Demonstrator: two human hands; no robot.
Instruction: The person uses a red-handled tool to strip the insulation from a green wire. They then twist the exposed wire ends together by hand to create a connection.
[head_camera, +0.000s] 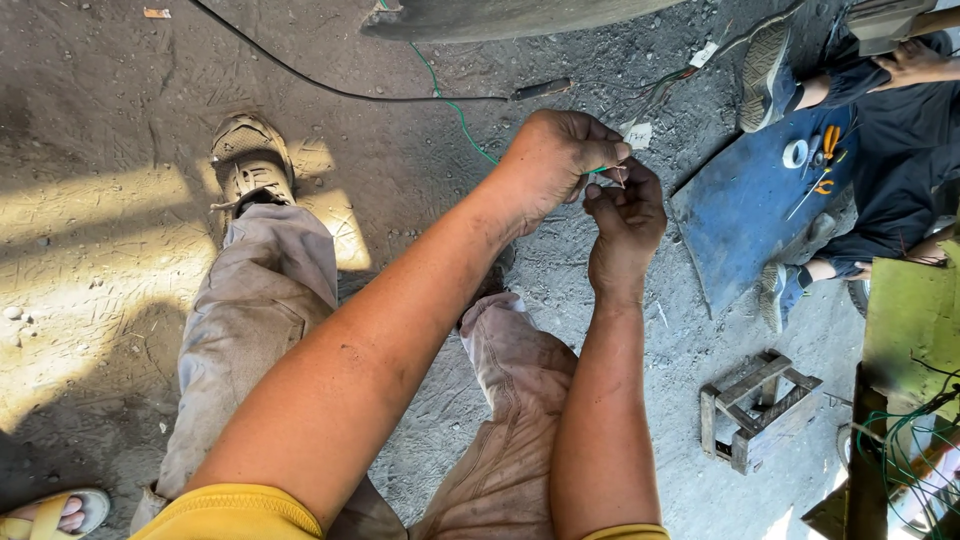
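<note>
Here, the left hand (555, 160) and right hand (625, 225) both pinch a thin green wire (458, 112), fingers closed.

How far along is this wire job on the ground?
Done: cannot tell; no finished joint is visible. In hand: the left hand and right hand pinch the end of a thin green wire between fingertips, its length trailing over the dirt. Left: tape roll and orange-handled pliers lie untouched on the blue sheet beside another person.

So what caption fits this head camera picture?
Left hand and right hand pinch a thin green wire above dusty ground.
</note>
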